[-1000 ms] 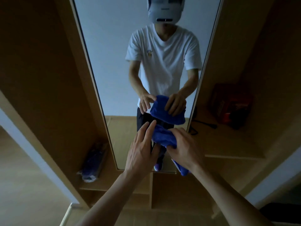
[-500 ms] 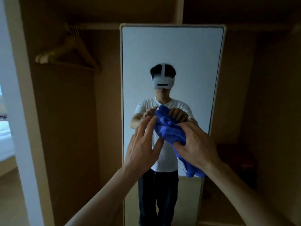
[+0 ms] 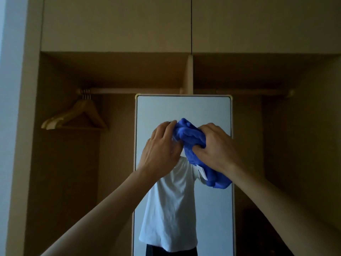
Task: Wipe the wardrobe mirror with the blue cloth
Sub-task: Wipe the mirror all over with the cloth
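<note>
Head view, dim light. Both hands are raised in front of the wardrobe mirror [image 3: 184,109], at its upper half.

Right hand [image 3: 215,148]: fingers are curled tightly into the blue cloth [image 3: 191,139] and the thumb is dug in from below, so the cloth is gripped as a bunched wad. A loose tail of the cloth is seen hanging under the wrist, with a small white label [image 3: 202,171] on it.

Left hand [image 3: 162,146]: fingers are bent, and their tips are hooked over the cloth's left edge; the thumb is hidden behind the hand. The cloth is thus held between the two hands.

Cloth position: in front of the glass, near the mirror's right edge. Whether it is pressed to the glass cannot be told.

A white T-shirt [image 3: 171,209] is reflected below the hands. Wooden hangers [image 3: 73,117] are hung on the rail [image 3: 129,90] in the left compartment, well apart from the hands
</note>
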